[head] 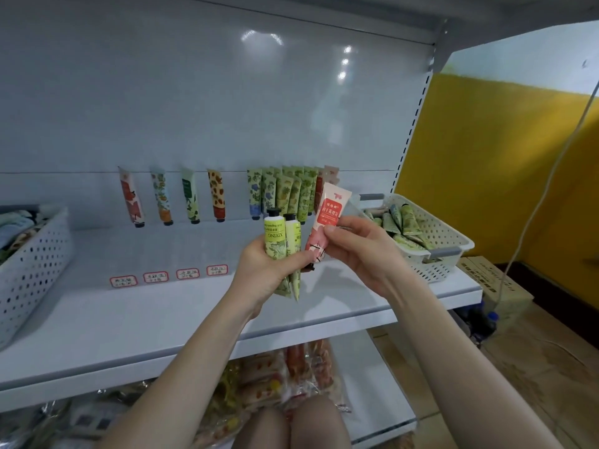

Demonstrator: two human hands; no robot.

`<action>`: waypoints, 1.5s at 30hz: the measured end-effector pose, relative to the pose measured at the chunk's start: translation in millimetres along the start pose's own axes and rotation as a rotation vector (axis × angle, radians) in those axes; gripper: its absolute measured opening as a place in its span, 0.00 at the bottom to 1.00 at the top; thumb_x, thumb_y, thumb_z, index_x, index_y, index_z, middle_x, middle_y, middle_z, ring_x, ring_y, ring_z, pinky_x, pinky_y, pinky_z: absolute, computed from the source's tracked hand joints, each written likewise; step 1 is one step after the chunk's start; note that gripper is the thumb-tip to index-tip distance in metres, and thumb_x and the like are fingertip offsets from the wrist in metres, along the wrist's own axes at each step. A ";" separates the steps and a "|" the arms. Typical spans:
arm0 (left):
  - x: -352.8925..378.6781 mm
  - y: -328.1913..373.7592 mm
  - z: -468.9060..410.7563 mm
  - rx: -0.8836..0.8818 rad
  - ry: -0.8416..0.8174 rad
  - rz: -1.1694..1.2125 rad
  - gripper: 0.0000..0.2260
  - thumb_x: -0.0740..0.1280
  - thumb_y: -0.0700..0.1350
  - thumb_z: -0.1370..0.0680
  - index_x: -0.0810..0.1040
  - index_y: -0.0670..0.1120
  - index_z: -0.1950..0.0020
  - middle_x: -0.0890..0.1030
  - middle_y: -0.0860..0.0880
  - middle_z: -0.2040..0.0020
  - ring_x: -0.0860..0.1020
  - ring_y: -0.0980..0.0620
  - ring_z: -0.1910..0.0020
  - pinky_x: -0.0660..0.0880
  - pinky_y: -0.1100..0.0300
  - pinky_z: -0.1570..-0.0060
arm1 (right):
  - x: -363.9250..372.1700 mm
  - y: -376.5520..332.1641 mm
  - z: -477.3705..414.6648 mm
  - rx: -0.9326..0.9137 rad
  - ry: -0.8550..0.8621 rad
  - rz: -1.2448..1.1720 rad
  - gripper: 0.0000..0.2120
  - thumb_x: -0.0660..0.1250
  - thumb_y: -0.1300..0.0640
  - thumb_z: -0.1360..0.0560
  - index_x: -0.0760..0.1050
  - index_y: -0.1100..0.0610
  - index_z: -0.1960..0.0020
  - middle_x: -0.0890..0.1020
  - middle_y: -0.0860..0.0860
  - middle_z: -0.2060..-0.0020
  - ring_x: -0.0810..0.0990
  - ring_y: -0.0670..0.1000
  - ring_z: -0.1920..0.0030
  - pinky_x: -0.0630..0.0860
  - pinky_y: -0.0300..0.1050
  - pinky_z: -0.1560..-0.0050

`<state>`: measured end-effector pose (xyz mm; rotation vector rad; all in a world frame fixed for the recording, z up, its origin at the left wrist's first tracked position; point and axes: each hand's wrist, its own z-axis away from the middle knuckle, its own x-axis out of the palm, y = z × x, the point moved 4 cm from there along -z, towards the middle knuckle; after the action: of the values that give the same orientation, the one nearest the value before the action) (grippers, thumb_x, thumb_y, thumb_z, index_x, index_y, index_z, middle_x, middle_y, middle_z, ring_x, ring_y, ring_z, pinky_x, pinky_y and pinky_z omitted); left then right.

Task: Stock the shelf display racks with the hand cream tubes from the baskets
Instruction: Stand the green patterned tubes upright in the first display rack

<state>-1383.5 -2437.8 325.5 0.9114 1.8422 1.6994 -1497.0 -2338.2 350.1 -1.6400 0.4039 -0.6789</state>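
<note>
My left hand [269, 270] grips two yellow-green hand cream tubes [282, 241], caps up, above the white shelf [162, 306]. My right hand [363, 251] pinches a pink and red tube [327, 222] beside them, its flat end up and its cap end down by my left fingers. Several tubes lean cap-down against the back panel: a spaced row [171, 199] on the left and a tight green cluster [285, 196] behind my hands. A white perforated basket [447, 241] at the right holds several green tubes. Another white basket [32, 264] stands at the left with mixed tubes.
Four red-framed price labels [168, 276] sit on the shelf in front of the spaced row. The lower shelf holds packaged snacks [291, 377]. A yellow wall, a cardboard box [499, 283] and a hanging white cable [544, 189] are at the right.
</note>
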 end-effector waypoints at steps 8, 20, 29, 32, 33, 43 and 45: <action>-16.4 -29.5 -9.8 -0.112 0.109 0.048 0.05 0.71 0.42 0.27 0.77 0.48 0.53 0.82 0.49 0.60 0.82 0.59 0.66 0.76 0.60 0.66 | -37.2 13.1 -29.3 -0.027 0.333 0.367 0.07 0.70 0.67 0.29 0.75 0.59 0.62 0.81 0.54 0.67 0.80 0.51 0.66 0.80 0.41 0.59; -22.9 -44.9 -31.1 -0.142 0.138 0.107 0.08 0.71 0.42 0.27 0.76 0.44 0.51 0.78 0.52 0.68 0.77 0.59 0.73 0.74 0.66 0.72 | -73.8 7.5 -115.9 -0.201 0.562 0.808 0.10 0.64 0.59 0.25 0.78 0.66 0.58 0.83 0.58 0.63 0.76 0.52 0.70 0.67 0.37 0.72; -17.0 -58.9 -46.5 -0.193 0.114 0.091 0.11 0.72 0.43 0.29 0.77 0.44 0.49 0.80 0.49 0.63 0.78 0.57 0.69 0.76 0.66 0.68 | -81.9 11.8 -166.8 -0.164 0.539 0.965 0.05 0.60 0.64 0.25 0.72 0.61 0.58 0.75 0.54 0.67 0.67 0.44 0.72 0.60 0.32 0.76; -17.9 -62.9 -50.2 -0.196 0.117 0.087 0.10 0.73 0.42 0.29 0.76 0.45 0.51 0.79 0.50 0.65 0.78 0.57 0.69 0.76 0.65 0.67 | -80.6 16.7 -174.7 -0.166 0.474 0.980 0.05 0.60 0.66 0.26 0.74 0.61 0.59 0.76 0.53 0.66 0.71 0.48 0.69 0.61 0.35 0.73; -18.4 -64.1 -51.1 -0.196 0.118 0.086 0.09 0.73 0.42 0.29 0.76 0.45 0.51 0.79 0.50 0.65 0.78 0.57 0.69 0.76 0.64 0.67 | -80.6 18.4 -177.1 -0.166 0.462 0.985 0.06 0.60 0.67 0.27 0.74 0.61 0.60 0.76 0.54 0.65 0.72 0.51 0.68 0.61 0.35 0.73; -19.7 -73.6 -55.8 -0.213 0.126 0.088 0.10 0.73 0.42 0.30 0.77 0.45 0.51 0.79 0.52 0.67 0.78 0.59 0.71 0.76 0.62 0.65 | -83.7 31.4 -192.8 -0.132 0.415 1.046 0.07 0.59 0.65 0.25 0.74 0.65 0.58 0.79 0.57 0.62 0.74 0.53 0.65 0.63 0.38 0.73; -19.8 -74.6 -56.4 -0.216 0.129 0.091 0.10 0.73 0.42 0.30 0.76 0.45 0.51 0.79 0.51 0.66 0.78 0.59 0.71 0.77 0.61 0.64 | -82.2 29.5 -192.0 -0.141 0.404 1.062 0.08 0.59 0.66 0.25 0.72 0.62 0.61 0.78 0.56 0.64 0.74 0.54 0.64 0.63 0.37 0.73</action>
<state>-1422.8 -2491.4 256.8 0.8242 1.6758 2.0100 -1678.3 -2441.3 318.7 -1.1543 1.4983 -0.1485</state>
